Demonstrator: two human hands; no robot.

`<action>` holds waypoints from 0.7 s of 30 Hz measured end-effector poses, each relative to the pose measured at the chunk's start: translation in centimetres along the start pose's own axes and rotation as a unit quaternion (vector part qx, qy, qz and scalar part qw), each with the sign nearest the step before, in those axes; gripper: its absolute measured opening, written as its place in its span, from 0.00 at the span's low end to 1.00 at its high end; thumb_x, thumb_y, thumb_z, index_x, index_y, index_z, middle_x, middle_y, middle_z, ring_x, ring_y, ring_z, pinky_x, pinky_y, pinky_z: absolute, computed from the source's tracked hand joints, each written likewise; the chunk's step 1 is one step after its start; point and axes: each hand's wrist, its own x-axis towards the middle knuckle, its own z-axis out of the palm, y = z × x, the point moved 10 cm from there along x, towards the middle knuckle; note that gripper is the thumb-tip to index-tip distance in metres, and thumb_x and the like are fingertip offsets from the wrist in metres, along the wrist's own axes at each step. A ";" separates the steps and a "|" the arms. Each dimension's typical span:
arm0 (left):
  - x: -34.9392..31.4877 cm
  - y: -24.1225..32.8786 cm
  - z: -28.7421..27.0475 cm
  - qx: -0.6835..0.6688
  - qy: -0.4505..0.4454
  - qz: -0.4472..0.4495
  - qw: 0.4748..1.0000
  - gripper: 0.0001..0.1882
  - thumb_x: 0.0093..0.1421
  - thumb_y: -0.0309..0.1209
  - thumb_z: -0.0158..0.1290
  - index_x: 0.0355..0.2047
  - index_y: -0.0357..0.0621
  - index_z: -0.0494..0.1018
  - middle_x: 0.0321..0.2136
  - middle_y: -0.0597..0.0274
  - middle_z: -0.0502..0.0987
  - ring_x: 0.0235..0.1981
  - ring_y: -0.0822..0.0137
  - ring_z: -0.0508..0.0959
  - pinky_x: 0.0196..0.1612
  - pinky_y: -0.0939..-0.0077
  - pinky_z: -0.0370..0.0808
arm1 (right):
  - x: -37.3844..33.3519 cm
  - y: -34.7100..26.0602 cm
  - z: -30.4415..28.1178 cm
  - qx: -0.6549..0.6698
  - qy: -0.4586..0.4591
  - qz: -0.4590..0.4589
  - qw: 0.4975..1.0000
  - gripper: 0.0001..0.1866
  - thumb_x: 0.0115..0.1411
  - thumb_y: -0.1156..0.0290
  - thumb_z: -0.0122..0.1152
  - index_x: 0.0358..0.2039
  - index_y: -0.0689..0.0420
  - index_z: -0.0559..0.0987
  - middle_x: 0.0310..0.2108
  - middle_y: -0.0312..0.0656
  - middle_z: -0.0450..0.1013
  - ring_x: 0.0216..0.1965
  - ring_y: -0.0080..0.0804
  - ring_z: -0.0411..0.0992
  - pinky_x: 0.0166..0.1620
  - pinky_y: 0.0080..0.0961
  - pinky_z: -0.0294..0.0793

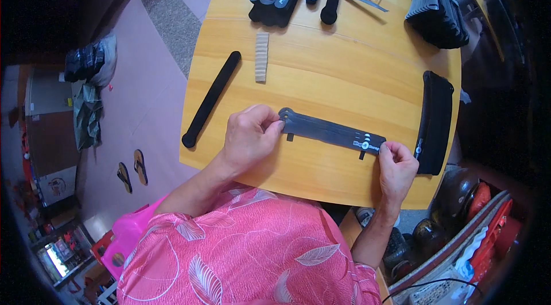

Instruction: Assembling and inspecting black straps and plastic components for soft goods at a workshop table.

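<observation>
Black flat strip (333, 131) stretches over the yellow bench (333, 64). The left hand (247, 135), fingers (274, 127) pinched shut, grips one end; the right hand (398, 170) likewise pinches the other.

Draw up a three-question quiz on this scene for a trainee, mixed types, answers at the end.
1. True or false: the left hand and the right hand hold opposite ends of the same dark packet.

2. Which thing lies nearest the top end of the black strip on the left side of the table?
A) pink plastic stool
B) corrugated cardboard piece
C) wide black pouch

3. Fill in the blank: the flip-flops lie on the ____, to the left of the table.

Key: 1. True. 2. B. 3. Floor.
</observation>
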 end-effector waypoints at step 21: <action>-0.2 -0.2 0.1 0.006 0.007 0.022 1.000 0.03 0.50 0.21 0.59 0.26 0.34 0.75 0.20 0.56 0.76 0.22 0.70 0.76 0.26 0.78 0.72 | -0.2 -0.8 0.1 -0.034 0.035 -0.028 0.998 0.04 0.52 0.78 0.58 0.26 0.65 0.78 0.17 0.29 0.69 0.20 0.12 0.64 0.24 0.13 0.64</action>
